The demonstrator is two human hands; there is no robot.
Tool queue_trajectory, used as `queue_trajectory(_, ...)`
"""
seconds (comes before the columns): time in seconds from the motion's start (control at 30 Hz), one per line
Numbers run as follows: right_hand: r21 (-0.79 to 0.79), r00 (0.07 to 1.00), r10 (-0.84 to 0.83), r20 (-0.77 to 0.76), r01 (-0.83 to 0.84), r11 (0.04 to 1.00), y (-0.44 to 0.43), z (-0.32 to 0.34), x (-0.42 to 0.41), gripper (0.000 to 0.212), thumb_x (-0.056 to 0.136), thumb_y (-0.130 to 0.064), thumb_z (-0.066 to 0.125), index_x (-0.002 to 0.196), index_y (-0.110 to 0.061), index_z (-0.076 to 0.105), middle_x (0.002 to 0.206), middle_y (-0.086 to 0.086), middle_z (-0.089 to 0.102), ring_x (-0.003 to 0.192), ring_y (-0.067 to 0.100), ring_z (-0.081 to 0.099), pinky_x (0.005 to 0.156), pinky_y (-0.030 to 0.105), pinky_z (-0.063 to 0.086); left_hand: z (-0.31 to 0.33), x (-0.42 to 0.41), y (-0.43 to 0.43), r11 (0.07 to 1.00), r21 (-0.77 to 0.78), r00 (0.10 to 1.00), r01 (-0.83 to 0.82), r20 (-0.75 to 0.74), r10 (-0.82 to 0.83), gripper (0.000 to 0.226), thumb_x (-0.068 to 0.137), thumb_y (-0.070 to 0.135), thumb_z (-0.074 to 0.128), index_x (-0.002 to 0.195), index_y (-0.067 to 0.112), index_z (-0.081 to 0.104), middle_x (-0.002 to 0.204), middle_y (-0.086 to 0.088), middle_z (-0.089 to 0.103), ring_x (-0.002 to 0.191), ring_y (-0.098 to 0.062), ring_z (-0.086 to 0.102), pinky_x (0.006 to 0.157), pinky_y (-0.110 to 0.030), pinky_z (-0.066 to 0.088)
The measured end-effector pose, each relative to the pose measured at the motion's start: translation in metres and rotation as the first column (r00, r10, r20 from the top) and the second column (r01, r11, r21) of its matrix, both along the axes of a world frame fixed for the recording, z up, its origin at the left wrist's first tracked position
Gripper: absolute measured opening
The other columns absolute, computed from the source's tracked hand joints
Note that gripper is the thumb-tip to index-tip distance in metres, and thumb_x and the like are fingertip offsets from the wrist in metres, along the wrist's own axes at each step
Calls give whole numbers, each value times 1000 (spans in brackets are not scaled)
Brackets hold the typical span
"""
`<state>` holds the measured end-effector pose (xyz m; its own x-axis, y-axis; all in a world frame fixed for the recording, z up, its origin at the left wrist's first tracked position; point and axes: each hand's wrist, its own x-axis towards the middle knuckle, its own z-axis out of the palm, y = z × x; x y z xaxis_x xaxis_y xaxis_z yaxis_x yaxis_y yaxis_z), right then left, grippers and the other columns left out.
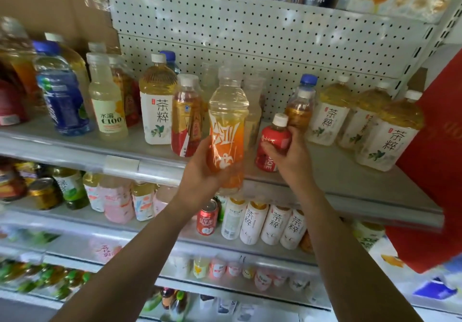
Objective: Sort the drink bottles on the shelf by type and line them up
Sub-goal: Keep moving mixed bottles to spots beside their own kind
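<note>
Left hand [200,174] curls round the lower half of the orange-label bottle [226,126], held clear of the shelf [330,171] at its front lip. The grip is low, so I judge it could tip onto the red-and-gold bottle [186,119] just beside. Right hand [292,156] wraps the small red bottle [272,144], which stands near the lip, with a slide-off risk. Bare shelf runs right to the tea bottles [390,134].

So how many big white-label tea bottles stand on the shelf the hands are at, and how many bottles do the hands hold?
White-label tea bottles: 4
Orange-label bottle, left hand: 1
Small red bottle, right hand: 1
Total: 6
</note>
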<state>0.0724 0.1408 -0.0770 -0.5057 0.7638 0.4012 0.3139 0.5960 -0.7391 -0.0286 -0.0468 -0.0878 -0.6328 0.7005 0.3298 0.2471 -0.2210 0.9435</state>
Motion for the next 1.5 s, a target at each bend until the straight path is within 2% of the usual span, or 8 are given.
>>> queue_trajectory(0.13, -10, 999, -4, -35, 3, 1000, 4, -9, -14, 81, 84, -43, 76, 148, -17, 35, 138, 9, 56, 121, 28, 57, 99, 36, 43, -6, -4, -19, 996, 2, 996, -84, -8, 84, 59, 73, 28, 80, 123, 38, 50, 107, 17, 70, 99, -4, 68, 81, -26, 58)
queue_trajectory(0.3, -2, 976, -17, -216, 17, 1000, -17, -7, -19, 84, 76, -69, 65, 145, -32, 35, 137, 1, 55, 117, 24, 59, 100, 50, 52, -8, -11, -53, 984, 35, 982, -175, 75, 172, 54, 70, 23, 76, 117, 35, 53, 96, 20, 72, 91, -3, 69, 71, -21, 55)
queue_trajectory(0.5, 2, 919, 209, -335, -221, 975, -84, 17, -40, 76, 79, -62, 71, 142, -31, 40, 128, -4, 56, 99, 7, 62, 82, 28, 56, -9, -34, -105, 950, 86, 943, -301, 177, 283, 50, 80, 17, 76, 118, 35, 50, 106, 6, 67, 92, -4, 68, 69, -19, 55)
queue_trajectory(0.73, 16, 847, 413, -335, -433, 901, -177, 9, -107, 71, 77, -64, 74, 135, -35, 46, 118, -11, 61, 93, -4, 64, 77, 15, 53, -18, -70, -196, 907, 90, 886, -412, 270, 376, 70, 58, 47, 76, 122, 30, 53, 109, 2, 70, 99, -17, 69, 75, -28, 56)
queue_trajectory(0.97, 19, 794, 503, -342, -529, 848, -273, 4, -186, 62, 78, -59, 75, 130, -34, 50, 114, -15, 63, 95, -4, 64, 85, 24, 56, -12, -123, -308, 875, 33, 849, -484, 261, 460, 68, 53, 47, 76, 116, 38, 52, 108, 4, 70, 97, -15, 70, 84, -37, 56)
queue_trajectory(1.1, -14, 761, 557, -333, -594, 804, -328, 2, -229, 55, 84, -45, 76, 131, -34, 49, 109, -25, 58, 91, -17, 59, 74, 4, 47, -13, -151, -366, 857, 1, 832, -516, 236, 501, 65, 72, 31, 80, 129, 29, 48, 113, 0, 68, 93, -12, 71, 82, -36, 56)
queue_trajectory(1.27, -60, 734, 603, -312, -649, 759, -370, 0, -273, 57, 85, -46, 75, 133, -35, 45, 109, -28, 52, 89, -10, 61, 67, 4, 49, -16, -187, -410, 831, -10, 807, -556, 234, 543, 58, 76, 24, 67, 131, 22, 47, 111, -2, 68, 89, -11, 72, 64, -19, 56)
queue_trajectory(1.5, -64, 711, 623, -325, -674, 736, -397, 3, -343, 60, 84, -50, 74, 134, -36, 44, 117, -18, 59, 95, -2, 65, 72, 11, 53, -17, -258, -436, 807, -9, 777, -590, 264, 571, 65, 71, 28, 76, 131, 26, 48, 110, 1, 69, 93, -13, 71, 77, -32, 54)
